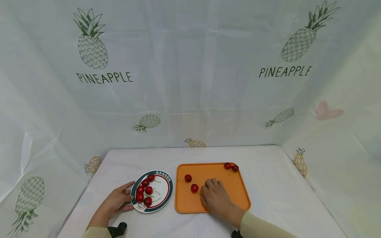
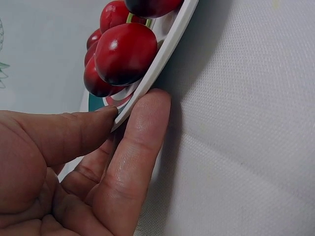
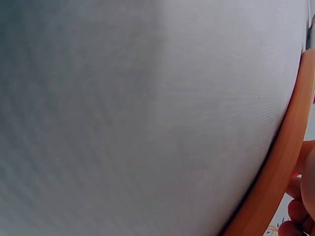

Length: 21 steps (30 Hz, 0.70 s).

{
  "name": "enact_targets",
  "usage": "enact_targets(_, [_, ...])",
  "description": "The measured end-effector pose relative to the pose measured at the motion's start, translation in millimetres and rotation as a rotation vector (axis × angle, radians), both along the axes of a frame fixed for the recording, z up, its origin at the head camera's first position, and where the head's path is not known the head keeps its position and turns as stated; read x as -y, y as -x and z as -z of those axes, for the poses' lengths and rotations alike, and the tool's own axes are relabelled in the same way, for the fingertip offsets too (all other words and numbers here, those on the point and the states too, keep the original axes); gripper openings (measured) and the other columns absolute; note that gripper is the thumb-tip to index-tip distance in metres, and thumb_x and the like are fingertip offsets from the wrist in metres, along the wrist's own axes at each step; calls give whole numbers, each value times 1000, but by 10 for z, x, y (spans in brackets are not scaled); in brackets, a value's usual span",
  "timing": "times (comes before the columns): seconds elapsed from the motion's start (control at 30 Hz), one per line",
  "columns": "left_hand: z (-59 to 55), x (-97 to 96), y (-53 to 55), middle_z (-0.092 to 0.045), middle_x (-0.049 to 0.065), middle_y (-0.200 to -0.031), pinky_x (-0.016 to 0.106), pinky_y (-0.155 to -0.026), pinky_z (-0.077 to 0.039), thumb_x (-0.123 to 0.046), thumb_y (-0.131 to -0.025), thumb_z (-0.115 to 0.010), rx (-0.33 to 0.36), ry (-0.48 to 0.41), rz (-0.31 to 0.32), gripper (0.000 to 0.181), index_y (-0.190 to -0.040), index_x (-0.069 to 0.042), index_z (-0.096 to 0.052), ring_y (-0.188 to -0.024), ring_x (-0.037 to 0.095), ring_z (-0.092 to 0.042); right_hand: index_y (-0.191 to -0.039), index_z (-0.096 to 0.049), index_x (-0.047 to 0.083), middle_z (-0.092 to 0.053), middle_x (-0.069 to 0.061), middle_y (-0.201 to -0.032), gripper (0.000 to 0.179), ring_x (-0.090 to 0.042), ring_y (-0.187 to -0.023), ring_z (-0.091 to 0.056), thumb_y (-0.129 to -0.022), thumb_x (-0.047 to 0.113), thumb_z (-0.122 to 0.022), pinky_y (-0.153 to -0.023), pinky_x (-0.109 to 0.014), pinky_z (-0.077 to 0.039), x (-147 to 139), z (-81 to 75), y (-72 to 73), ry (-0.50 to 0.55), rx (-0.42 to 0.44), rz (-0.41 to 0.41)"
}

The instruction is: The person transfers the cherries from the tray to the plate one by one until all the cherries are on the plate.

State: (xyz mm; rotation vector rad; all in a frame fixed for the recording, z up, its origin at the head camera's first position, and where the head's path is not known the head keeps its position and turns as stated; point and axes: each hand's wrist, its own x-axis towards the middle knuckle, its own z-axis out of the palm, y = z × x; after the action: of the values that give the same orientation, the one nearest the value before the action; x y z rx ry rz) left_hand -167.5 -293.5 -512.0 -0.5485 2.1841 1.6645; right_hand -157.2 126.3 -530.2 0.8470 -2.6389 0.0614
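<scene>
My left hand (image 1: pixel 117 200) pinches the near-left rim of a white plate (image 1: pixel 163 195) with a green border, thumb above and fingers (image 2: pixel 142 132) below. In the left wrist view the rim is tilted, and several red cherries (image 2: pixel 125 54) with green stems sit on it. My right hand (image 1: pixel 218 201) is over the near part of an orange tray (image 1: pixel 184 205), fingers bent downward. Just left of its thumb lies a cherry (image 1: pixel 194 188), its stem running toward the hand. A bit of red shows between the fingers in the right wrist view; I cannot tell whether they grip it.
Another cherry (image 1: pixel 188 178) lies at the tray's left side, and two cherries (image 1: pixel 227 166) sit in its far right corner. Plate and tray stand side by side on a white-covered table (image 1: pixel 282 198). Behind hangs a white cloth (image 1: pixel 193 82) printed with pineapples.
</scene>
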Motion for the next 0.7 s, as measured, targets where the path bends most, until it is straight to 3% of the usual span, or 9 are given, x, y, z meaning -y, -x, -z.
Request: enact_targets(0.7, [2,12,7,-52,28,-137,42,-78,-67,7,-98,-62,-4,-9,3,71,-163,-10,-37,-86,20,-71,-93,-66,21,-51,5,-90,15,-18,-91,-45,-98,31,-75,-76,-29,-39,-23,75,94,-103,20,-17])
